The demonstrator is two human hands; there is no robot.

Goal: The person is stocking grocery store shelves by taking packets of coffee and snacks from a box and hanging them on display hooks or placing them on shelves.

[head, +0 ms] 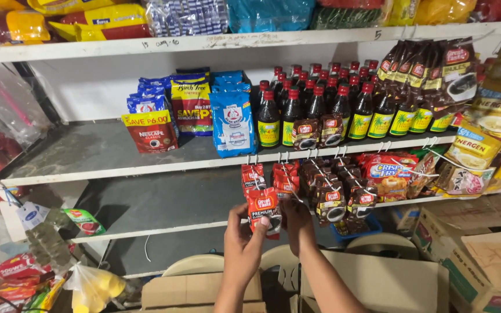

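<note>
Red sachet [264, 210], upright, long axis vertical

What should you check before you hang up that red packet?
1. Left hand grips the red sachet: ok.
2. Right hand on the sachet's other edge: ok, partly hidden.
3. Sachet is upright, front facing out: ok.
4. Hanging red sachets sit just above on the shelf edge: ok.
5. A free hook is there: cannot tell.
6. Brown sachets hang close on the right, could get bumped: not ok.
</note>
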